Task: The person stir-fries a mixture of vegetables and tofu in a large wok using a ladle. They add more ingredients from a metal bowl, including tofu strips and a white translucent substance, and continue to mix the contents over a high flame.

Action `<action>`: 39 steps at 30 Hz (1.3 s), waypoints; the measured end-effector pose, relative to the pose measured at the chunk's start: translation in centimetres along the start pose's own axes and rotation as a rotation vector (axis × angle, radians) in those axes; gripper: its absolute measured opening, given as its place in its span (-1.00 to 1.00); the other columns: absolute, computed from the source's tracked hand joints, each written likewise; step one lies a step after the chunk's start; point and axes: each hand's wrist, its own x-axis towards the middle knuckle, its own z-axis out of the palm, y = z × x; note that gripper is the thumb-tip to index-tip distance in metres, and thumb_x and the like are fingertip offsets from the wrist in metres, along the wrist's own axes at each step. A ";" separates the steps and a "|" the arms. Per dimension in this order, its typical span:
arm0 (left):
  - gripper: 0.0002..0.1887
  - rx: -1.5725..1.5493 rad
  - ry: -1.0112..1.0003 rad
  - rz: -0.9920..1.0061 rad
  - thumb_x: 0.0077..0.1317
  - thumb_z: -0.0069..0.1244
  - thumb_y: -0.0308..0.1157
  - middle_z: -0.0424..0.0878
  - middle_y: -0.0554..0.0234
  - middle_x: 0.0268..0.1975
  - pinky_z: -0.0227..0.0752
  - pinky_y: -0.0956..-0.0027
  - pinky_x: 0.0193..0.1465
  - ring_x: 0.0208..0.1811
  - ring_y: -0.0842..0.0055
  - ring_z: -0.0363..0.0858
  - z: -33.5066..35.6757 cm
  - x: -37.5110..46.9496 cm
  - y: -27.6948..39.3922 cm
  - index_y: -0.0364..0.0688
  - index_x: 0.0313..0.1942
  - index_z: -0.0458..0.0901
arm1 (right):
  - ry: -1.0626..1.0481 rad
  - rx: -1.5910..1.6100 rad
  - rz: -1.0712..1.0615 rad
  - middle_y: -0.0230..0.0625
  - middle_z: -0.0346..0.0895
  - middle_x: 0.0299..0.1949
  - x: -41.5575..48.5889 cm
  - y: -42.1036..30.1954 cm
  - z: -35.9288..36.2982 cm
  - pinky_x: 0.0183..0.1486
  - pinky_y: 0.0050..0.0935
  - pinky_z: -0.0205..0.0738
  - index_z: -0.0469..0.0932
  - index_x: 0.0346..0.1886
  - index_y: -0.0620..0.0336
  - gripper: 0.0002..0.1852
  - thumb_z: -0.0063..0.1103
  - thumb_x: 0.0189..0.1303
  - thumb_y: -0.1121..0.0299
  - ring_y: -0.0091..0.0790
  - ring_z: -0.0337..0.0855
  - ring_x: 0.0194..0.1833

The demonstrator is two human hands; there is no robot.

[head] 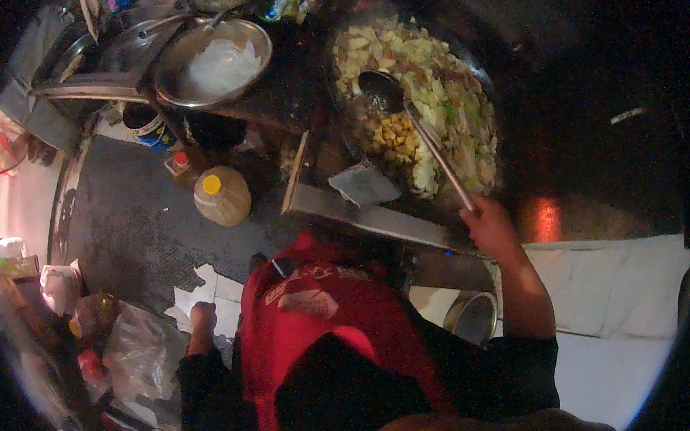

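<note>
My right hand grips the handle end of a long metal ladle. Its dark bowl rests on the food in a large wok. Chopped cabbage and other pale pieces fill much of the wok. Yellow-brown diced pieces are heaped near the ladle's bowl. Down by my left side, my left hand is curled into a fist, with nothing visible in it. Behind that fist is a torn white sheet; I cannot tell whether they touch.
A folded grey cloth lies on the stove ledge. A metal pan holding white plastic is at upper left. A yellow-capped jug, a red-capped bottle and a bucket stand on the floor. Plastic bags crowd the lower left.
</note>
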 end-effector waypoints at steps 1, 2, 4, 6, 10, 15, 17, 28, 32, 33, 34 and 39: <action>-0.83 0.007 0.026 0.006 0.07 -0.03 -0.26 0.66 0.12 -0.35 0.50 0.20 -0.23 -0.26 0.28 0.62 0.1 -0.8 0.3 -0.09 -0.52 0.67 | 0.038 -0.011 0.006 0.02 0.54 -0.12 -0.6 -1.3 -1.3 -0.07 -0.19 0.48 0.37 0.17 0.28 -0.52 0.08 0.23 0.26 -0.02 0.58 -0.12; -0.83 0.015 0.052 0.011 0.07 -0.03 -0.26 0.65 0.11 -0.35 0.50 0.20 -0.24 -0.26 0.28 0.62 0.3 -1.6 0.9 -0.09 -0.52 0.67 | 0.077 -0.022 0.011 0.07 0.52 -0.07 -0.5 -2.0 -2.1 -0.01 -0.15 0.46 0.35 0.19 0.28 -0.51 0.08 0.22 0.27 0.04 0.56 -0.06; -0.84 0.048 -0.049 0.092 0.08 -0.02 -0.28 0.65 0.07 -0.33 0.51 0.20 -0.24 -0.25 0.27 0.63 0.7 -3.1 1.7 -0.08 -0.48 0.68 | 0.244 -0.091 -0.183 0.03 0.56 -0.19 1.9 -1.1 -3.2 -0.13 -0.20 0.48 0.32 0.24 0.16 -0.49 0.09 0.20 0.30 -0.08 0.60 -0.21; -0.85 0.171 -0.211 0.172 0.09 -0.02 -0.29 0.66 0.07 -0.32 0.52 0.20 -0.24 -0.24 0.26 0.63 0.5 -4.1 2.4 -0.07 -0.43 0.69 | 0.320 -0.192 -0.294 0.04 0.55 -0.24 5.5 -1.8 -4.5 -0.17 -0.19 0.48 0.24 0.30 0.08 -0.44 0.07 0.20 0.33 -0.08 0.59 -0.24; -0.81 0.280 -0.326 0.159 0.13 -0.04 -0.28 0.67 0.12 -0.27 0.54 0.21 -0.20 -0.19 0.27 0.64 0.2 -6.8 4.0 -0.05 -0.32 0.68 | 0.212 -0.485 -0.309 0.07 0.51 -0.27 13.8 -5.2 -4.4 -0.20 -0.10 0.48 -0.05 0.42 0.00 -0.30 -0.05 0.21 0.43 0.01 0.58 -0.25; -0.84 0.207 -0.271 0.144 0.05 -0.02 -0.30 0.67 0.10 -0.35 0.53 0.20 -0.25 -0.25 0.26 0.65 1.2 -7.2 3.9 -0.08 -0.41 0.68 | 0.003 -0.718 -0.239 0.08 0.49 -0.26 14.2 -3.0 -3.3 -0.25 -0.05 0.49 -0.22 0.44 0.06 -0.21 -0.11 0.15 0.53 -0.01 0.58 -0.28; -0.86 0.386 -0.162 0.328 0.01 -0.02 -0.31 0.66 0.10 -0.41 0.53 0.19 -0.29 -0.32 0.25 0.65 4.8 -5.6 2.6 -0.09 -0.48 0.67 | -0.037 -0.677 -0.215 0.12 0.47 -0.20 13.2 0.0 -4.4 -0.22 -0.07 0.50 -0.12 0.42 0.13 -0.26 -0.12 0.14 0.56 0.01 0.58 -0.25; -0.78 -0.209 0.088 0.119 0.12 -0.08 -0.32 0.60 0.00 -0.46 0.43 0.09 -0.34 -0.40 0.14 0.57 -6.1 2.2 13.1 -0.21 -0.61 0.57 | 0.200 -0.075 -0.164 -0.02 0.47 0.08 8.6 12.9 -12.2 0.00 -0.29 0.43 0.26 0.30 0.07 -0.42 0.08 0.16 0.40 -0.07 0.55 -0.03; -0.84 -0.006 0.135 0.151 0.07 -0.06 -0.36 0.61 0.02 -0.46 0.45 0.14 -0.34 -0.37 0.16 0.59 -4.1 -0.5 12.6 -0.18 -0.58 0.61 | 0.308 0.040 -0.088 -0.14 0.55 -0.14 18.5 20.1 -12.7 -0.25 -0.33 0.49 0.23 0.32 0.05 -0.40 0.11 0.17 0.40 -0.30 0.56 -0.27; -0.84 0.093 0.122 0.191 0.07 -0.05 -0.36 0.61 0.01 -0.45 0.45 0.14 -0.33 -0.37 0.16 0.59 -4.7 -1.0 13.2 -0.18 -0.57 0.63 | 0.283 0.132 -0.018 -0.19 0.54 -0.21 20.9 20.9 -12.8 -0.32 -0.34 0.48 0.21 0.33 0.05 -0.39 0.10 0.17 0.39 -0.36 0.54 -0.34; -0.83 0.073 0.055 0.145 0.09 -0.06 -0.35 0.62 0.01 -0.44 0.46 0.14 -0.32 -0.36 0.16 0.60 -5.4 -2.1 13.3 -0.18 -0.55 0.64 | 0.243 0.169 0.018 -0.23 0.52 -0.27 23.1 21.6 -12.7 -0.38 -0.35 0.46 0.20 0.34 0.05 -0.39 0.10 0.18 0.39 -0.40 0.51 -0.39; -0.87 -0.023 -0.022 -0.150 0.01 -0.02 -0.38 0.63 0.01 -0.42 0.50 0.15 -0.25 -0.33 0.15 0.61 -5.1 -8.7 13.6 -0.18 -0.50 0.66 | -0.021 0.326 0.006 -0.38 0.43 -0.46 32.6 20.5 -9.5 -0.57 -0.40 0.34 0.24 0.28 0.12 -0.44 0.10 0.17 0.40 -0.51 0.40 -0.56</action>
